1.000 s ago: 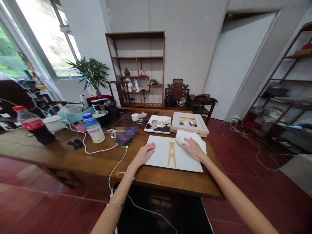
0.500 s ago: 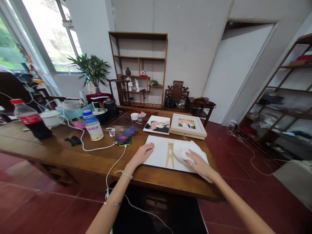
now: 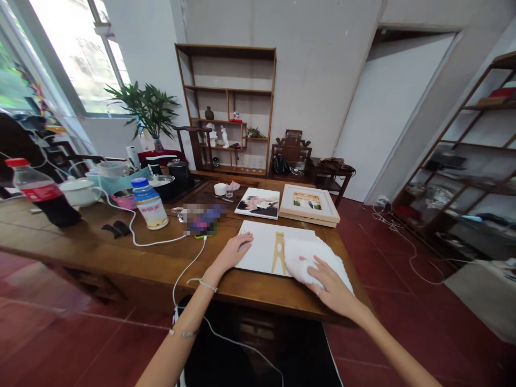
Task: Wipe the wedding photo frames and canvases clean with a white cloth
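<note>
A flat white board with a tan long-legged animal figure lies near the front edge of the wooden table. My left hand rests on the board's left end, fingers stretched over its surface and touching it. On the right end of the board, my right hand presses down on a bunched white cloth, its fingers bent into the fabric. The cloth covers the board's right part and spreads past its edge. What lies under the cloth is hidden.
Behind the board lie a photo panel and a framed picture. To the left stand a milk bottle, a cola bottle, a white pot and a phone on a white cable. The table edge is close on the right.
My right hand has slid the white cloth toward me and slightly right, to the board's near right corner. My left hand stays on the board. The view has shifted slightly.
</note>
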{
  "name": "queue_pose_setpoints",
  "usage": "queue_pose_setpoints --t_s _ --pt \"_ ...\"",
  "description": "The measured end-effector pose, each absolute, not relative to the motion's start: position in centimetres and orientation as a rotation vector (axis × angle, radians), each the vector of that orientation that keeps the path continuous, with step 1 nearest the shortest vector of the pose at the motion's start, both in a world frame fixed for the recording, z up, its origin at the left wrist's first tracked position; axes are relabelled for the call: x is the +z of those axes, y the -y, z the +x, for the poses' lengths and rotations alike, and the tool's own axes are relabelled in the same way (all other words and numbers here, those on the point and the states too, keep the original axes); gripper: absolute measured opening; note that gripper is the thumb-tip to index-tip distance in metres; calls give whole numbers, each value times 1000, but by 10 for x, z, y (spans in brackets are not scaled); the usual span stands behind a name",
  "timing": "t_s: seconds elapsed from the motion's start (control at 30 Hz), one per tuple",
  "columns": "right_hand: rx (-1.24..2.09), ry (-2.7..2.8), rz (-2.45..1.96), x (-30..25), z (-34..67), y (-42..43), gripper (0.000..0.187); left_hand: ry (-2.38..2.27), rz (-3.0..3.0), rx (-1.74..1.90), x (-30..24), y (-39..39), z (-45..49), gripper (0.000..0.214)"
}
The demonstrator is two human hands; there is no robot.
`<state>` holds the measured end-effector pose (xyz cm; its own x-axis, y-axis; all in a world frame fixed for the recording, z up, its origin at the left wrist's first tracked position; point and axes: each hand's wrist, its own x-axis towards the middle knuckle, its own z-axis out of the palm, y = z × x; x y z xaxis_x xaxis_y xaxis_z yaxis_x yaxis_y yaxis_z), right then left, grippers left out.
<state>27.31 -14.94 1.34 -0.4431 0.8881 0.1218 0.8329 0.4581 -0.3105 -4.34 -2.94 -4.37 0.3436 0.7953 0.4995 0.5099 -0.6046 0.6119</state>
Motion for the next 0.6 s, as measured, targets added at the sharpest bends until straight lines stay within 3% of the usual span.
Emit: queue_pose_setpoints --t_s 0.2,0.43,0.6 --pt "505 2441 -1479 23 281 144 32 -1144 2269 1128 -44 29 -44 28" --pt "271 2128 -1694 20 258 43 31 -1134 2291 1131 -46 27 -46 27" --pt "203 2080 -1701 12 218 59 28 -1147 2292 1136 -46 28 -46 26"
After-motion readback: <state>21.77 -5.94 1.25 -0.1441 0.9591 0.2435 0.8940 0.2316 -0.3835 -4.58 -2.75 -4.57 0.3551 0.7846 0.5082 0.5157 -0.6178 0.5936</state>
